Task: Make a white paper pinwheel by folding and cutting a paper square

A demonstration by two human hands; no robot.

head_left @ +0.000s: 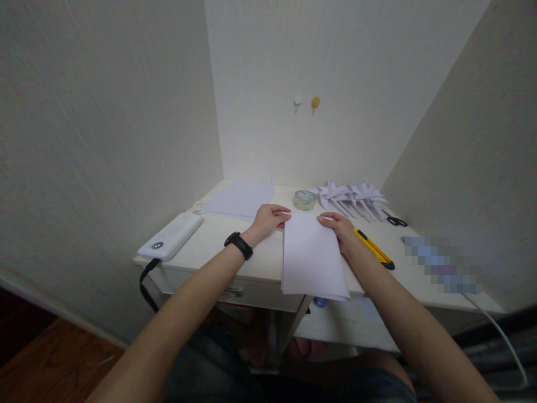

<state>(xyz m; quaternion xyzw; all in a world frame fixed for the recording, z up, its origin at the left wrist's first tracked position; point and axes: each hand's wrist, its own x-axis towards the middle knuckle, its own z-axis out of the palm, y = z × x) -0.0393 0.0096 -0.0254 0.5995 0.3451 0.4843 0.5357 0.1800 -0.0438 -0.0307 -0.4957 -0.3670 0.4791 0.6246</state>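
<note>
A folded white sheet of paper (pixel 314 257) lies between my hands, its lower end hanging past the desk's front edge. My left hand (pixel 272 217) pinches its upper left corner, and a black watch (pixel 239 245) is on that wrist. At the upper right corner, my right hand (pixel 339 228) grips the paper between thumb and fingers. Just right of that hand is a yellow utility knife (pixel 371 246). Behind the paper sit rolls of clear tape (pixel 304 200). Farther right, several folded paper pinwheels (pixel 351 197) are piled against the wall.
Flat white paper (pixel 241 198) lies at the back left of the white desk (pixel 201 243). A white power bank (pixel 172 238) with a black strap is at the left edge. Black-handled scissors (pixel 396 221) and a blurred-out object (pixel 440 266) with a white cable are on the right.
</note>
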